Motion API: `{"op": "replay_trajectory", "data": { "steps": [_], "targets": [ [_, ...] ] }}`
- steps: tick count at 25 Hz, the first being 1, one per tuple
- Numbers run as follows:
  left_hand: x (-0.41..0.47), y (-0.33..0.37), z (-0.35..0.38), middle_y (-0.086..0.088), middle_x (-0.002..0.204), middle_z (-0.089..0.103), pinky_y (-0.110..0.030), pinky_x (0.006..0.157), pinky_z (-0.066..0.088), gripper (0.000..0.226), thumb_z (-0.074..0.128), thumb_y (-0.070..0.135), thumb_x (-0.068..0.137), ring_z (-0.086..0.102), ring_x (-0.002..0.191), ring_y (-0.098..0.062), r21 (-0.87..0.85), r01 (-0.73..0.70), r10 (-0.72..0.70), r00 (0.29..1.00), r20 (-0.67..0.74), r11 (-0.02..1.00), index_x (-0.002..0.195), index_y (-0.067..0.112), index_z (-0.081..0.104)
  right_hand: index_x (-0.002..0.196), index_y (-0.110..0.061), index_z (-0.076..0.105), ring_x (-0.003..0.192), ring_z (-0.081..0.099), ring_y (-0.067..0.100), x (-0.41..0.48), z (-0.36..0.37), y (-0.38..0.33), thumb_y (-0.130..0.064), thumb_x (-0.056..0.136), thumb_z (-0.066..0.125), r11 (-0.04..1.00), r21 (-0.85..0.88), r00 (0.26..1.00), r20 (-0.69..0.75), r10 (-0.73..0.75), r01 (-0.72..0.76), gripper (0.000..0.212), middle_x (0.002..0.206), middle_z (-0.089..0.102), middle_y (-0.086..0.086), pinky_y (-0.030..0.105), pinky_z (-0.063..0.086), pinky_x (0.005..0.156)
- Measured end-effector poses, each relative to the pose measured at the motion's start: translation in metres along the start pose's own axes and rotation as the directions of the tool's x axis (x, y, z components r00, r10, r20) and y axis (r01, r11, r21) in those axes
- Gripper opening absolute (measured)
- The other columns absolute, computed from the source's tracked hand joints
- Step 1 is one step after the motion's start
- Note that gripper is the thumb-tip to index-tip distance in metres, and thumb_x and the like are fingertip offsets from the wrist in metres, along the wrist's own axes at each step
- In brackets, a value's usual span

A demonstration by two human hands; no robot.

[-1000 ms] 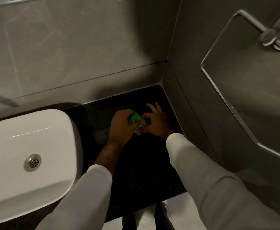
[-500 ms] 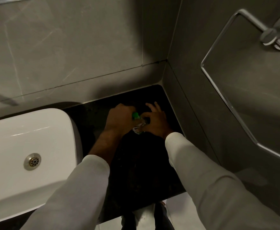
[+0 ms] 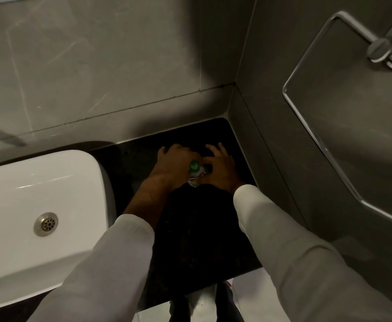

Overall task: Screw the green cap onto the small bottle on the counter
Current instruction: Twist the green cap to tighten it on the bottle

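Observation:
A small clear bottle [image 3: 195, 180] stands on the black counter [image 3: 202, 228] near the corner of the grey walls. The green cap [image 3: 194, 166] sits on top of its neck. My left hand [image 3: 175, 165] wraps over the cap from the left, fingers curled around it. My right hand [image 3: 221, 169] holds the bottle from the right with thumb and forefinger, its other fingers spread upward. Most of the bottle's body is hidden between the two hands.
A white basin [image 3: 41, 217] with a metal drain [image 3: 45, 224] fills the left side, its rim close to my left forearm. A chrome towel ring [image 3: 329, 117] hangs on the right wall. The counter's front edge [image 3: 213, 284] drops to a pale floor.
My left hand has turned over the cap, its wrist rotating and fingers sliding further round, so less green shows than a second ago. My right hand stays on the bottle.

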State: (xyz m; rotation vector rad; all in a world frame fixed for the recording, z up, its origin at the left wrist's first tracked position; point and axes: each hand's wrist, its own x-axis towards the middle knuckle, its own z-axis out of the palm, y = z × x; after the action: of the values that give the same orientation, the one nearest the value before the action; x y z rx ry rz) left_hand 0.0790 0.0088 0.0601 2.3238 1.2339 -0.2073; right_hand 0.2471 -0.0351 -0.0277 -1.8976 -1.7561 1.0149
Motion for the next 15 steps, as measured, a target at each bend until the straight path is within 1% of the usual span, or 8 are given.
{"op": "replay_trajectory", "data": {
  "steps": [2, 4, 6, 8, 9, 11, 13, 15],
  "targets": [
    [-0.003, -0.002, 0.004, -0.002, 0.127, 0.057, -0.060, 0.101, 0.044, 0.050, 0.072, 0.042, 0.076, 0.052, 0.121, -0.027, -0.167, -0.006, 0.005, 1.000, -0.004, 0.986, 0.123, 0.036, 0.054, 0.097, -0.032, 0.073, 0.154, 0.001, 0.029, -0.001, 0.000, 0.001, -0.047, 0.062, 0.087, 1.000, 0.008, 1.000, 0.003, 0.000, 0.000, 0.041, 0.163, 0.028, -0.004, 0.063, 0.010, 0.120],
    [-0.005, 0.000, 0.008, -0.002, 0.115, 0.062, -0.047, 0.089, 0.053, 0.056, 0.073, 0.055, 0.072, 0.059, 0.104, -0.023, -0.267, 0.105, -0.132, 0.987, -0.088, 0.958, 0.119, 0.029, 0.057, 0.093, -0.033, 0.071, 0.154, 0.001, 0.028, -0.002, 0.000, 0.001, -0.047, 0.062, 0.085, 1.000, 0.022, 1.000, -0.006, 0.002, -0.002, 0.037, 0.163, 0.028, -0.005, 0.063, 0.012, 0.120],
    [-0.004, 0.003, 0.009, -0.004, 0.104, 0.067, -0.042, 0.085, 0.054, 0.049, 0.068, 0.059, 0.077, 0.063, 0.094, -0.024, -0.149, 0.206, -0.228, 0.962, -0.152, 0.967, 0.109, 0.023, 0.064, 0.094, -0.032, 0.072, 0.154, 0.002, 0.029, -0.002, 0.001, 0.000, -0.046, 0.062, 0.086, 1.000, 0.020, 1.000, -0.011, 0.004, -0.003, 0.038, 0.161, 0.030, -0.004, 0.065, 0.012, 0.119],
    [-0.003, 0.006, 0.003, -0.006, 0.115, 0.066, -0.051, 0.101, 0.044, 0.037, 0.067, 0.048, 0.084, 0.057, 0.112, -0.028, -0.036, 0.148, -0.151, 0.983, -0.100, 0.988, 0.113, 0.025, 0.065, 0.097, -0.030, 0.073, 0.154, 0.005, 0.030, -0.002, 0.002, 0.002, -0.045, 0.060, 0.088, 1.000, 0.018, 1.000, -0.016, 0.002, -0.001, 0.043, 0.159, 0.036, -0.004, 0.066, 0.014, 0.118],
    [-0.003, 0.005, -0.002, -0.004, 0.124, 0.061, -0.060, 0.109, 0.033, 0.036, 0.067, 0.042, 0.085, 0.048, 0.125, -0.029, -0.017, 0.071, -0.072, 0.997, -0.038, 0.997, 0.118, 0.029, 0.063, 0.099, -0.029, 0.073, 0.154, 0.006, 0.030, -0.001, 0.002, 0.002, -0.047, 0.059, 0.088, 1.000, 0.014, 1.000, -0.017, -0.001, 0.001, 0.046, 0.157, 0.038, -0.004, 0.066, 0.016, 0.118],
    [-0.005, 0.005, -0.005, 0.000, 0.140, 0.050, -0.070, 0.113, 0.019, 0.049, 0.070, 0.041, 0.083, 0.031, 0.140, -0.029, -0.017, -0.030, 0.031, 0.998, 0.052, 0.999, 0.129, 0.036, 0.054, 0.102, -0.027, 0.073, 0.154, 0.008, 0.030, 0.000, 0.003, 0.003, -0.047, 0.058, 0.088, 1.000, 0.017, 1.000, -0.024, -0.005, 0.006, 0.050, 0.156, 0.040, -0.003, 0.064, 0.019, 0.118],
    [-0.005, 0.004, -0.003, -0.002, 0.137, 0.049, -0.066, 0.109, 0.030, 0.067, 0.071, 0.057, 0.073, 0.038, 0.134, -0.029, -0.052, 0.050, -0.052, 0.998, -0.031, 0.997, 0.131, 0.033, 0.050, 0.097, -0.026, 0.072, 0.154, 0.007, 0.030, 0.000, 0.003, 0.004, -0.043, 0.062, 0.086, 1.000, 0.023, 0.999, -0.031, -0.008, 0.009, 0.041, 0.156, 0.040, -0.002, 0.062, 0.018, 0.118],
    [-0.005, 0.007, -0.002, -0.002, 0.109, 0.059, -0.054, 0.097, 0.047, 0.062, 0.067, 0.069, 0.069, 0.056, 0.108, -0.026, -0.076, 0.204, -0.213, 0.967, -0.137, 0.976, 0.111, 0.024, 0.059, 0.092, -0.030, 0.072, 0.153, 0.007, 0.031, -0.001, 0.003, 0.003, -0.046, 0.062, 0.086, 1.000, 0.023, 0.999, -0.030, -0.010, 0.011, 0.037, 0.155, 0.042, -0.003, 0.064, 0.017, 0.118]
  ]
}}
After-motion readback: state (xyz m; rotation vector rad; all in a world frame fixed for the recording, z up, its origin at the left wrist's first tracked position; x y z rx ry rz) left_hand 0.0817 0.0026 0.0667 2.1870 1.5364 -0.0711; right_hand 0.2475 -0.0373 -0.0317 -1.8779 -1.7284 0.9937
